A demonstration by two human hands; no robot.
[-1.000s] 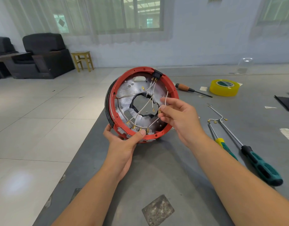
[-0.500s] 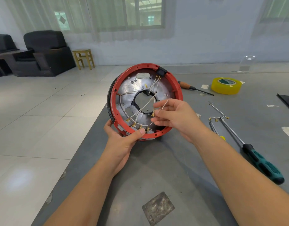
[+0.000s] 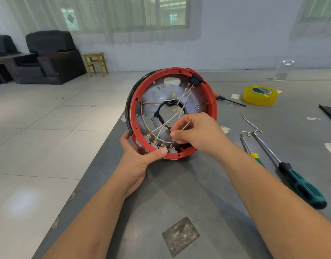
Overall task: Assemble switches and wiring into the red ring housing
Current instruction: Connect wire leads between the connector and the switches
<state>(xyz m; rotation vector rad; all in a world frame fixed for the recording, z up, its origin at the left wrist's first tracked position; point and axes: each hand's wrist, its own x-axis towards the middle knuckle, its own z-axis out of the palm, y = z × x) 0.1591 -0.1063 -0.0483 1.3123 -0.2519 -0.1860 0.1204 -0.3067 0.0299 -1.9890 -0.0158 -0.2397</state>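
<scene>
The red ring housing (image 3: 136,94) stands on edge at the grey table's left side, its open face toward me, with a silver plate inside. My left hand (image 3: 138,161) grips its lower rim, thumb on the red edge. Several small switches (image 3: 161,145) with gold terminals sit along the bottom inside, and a black switch (image 3: 194,80) sits at the top right. White wires (image 3: 157,101) cross the plate. My right hand (image 3: 196,133) pinches a short white wire (image 3: 186,125) with a gold terminal just above the lower switches.
On the table to the right lie a loose wire harness (image 3: 251,132), two green-handled screwdrivers (image 3: 301,184), a wooden-handled screwdriver (image 3: 230,100) and a yellow tape roll (image 3: 261,95). The table's left edge drops to a tiled floor. Black armchairs (image 3: 48,57) and a stool stand far back left.
My right hand has moved down and left with the wire, from the ring's right side toward the lower switches. The housing has tilted a little and sits higher in view.
</scene>
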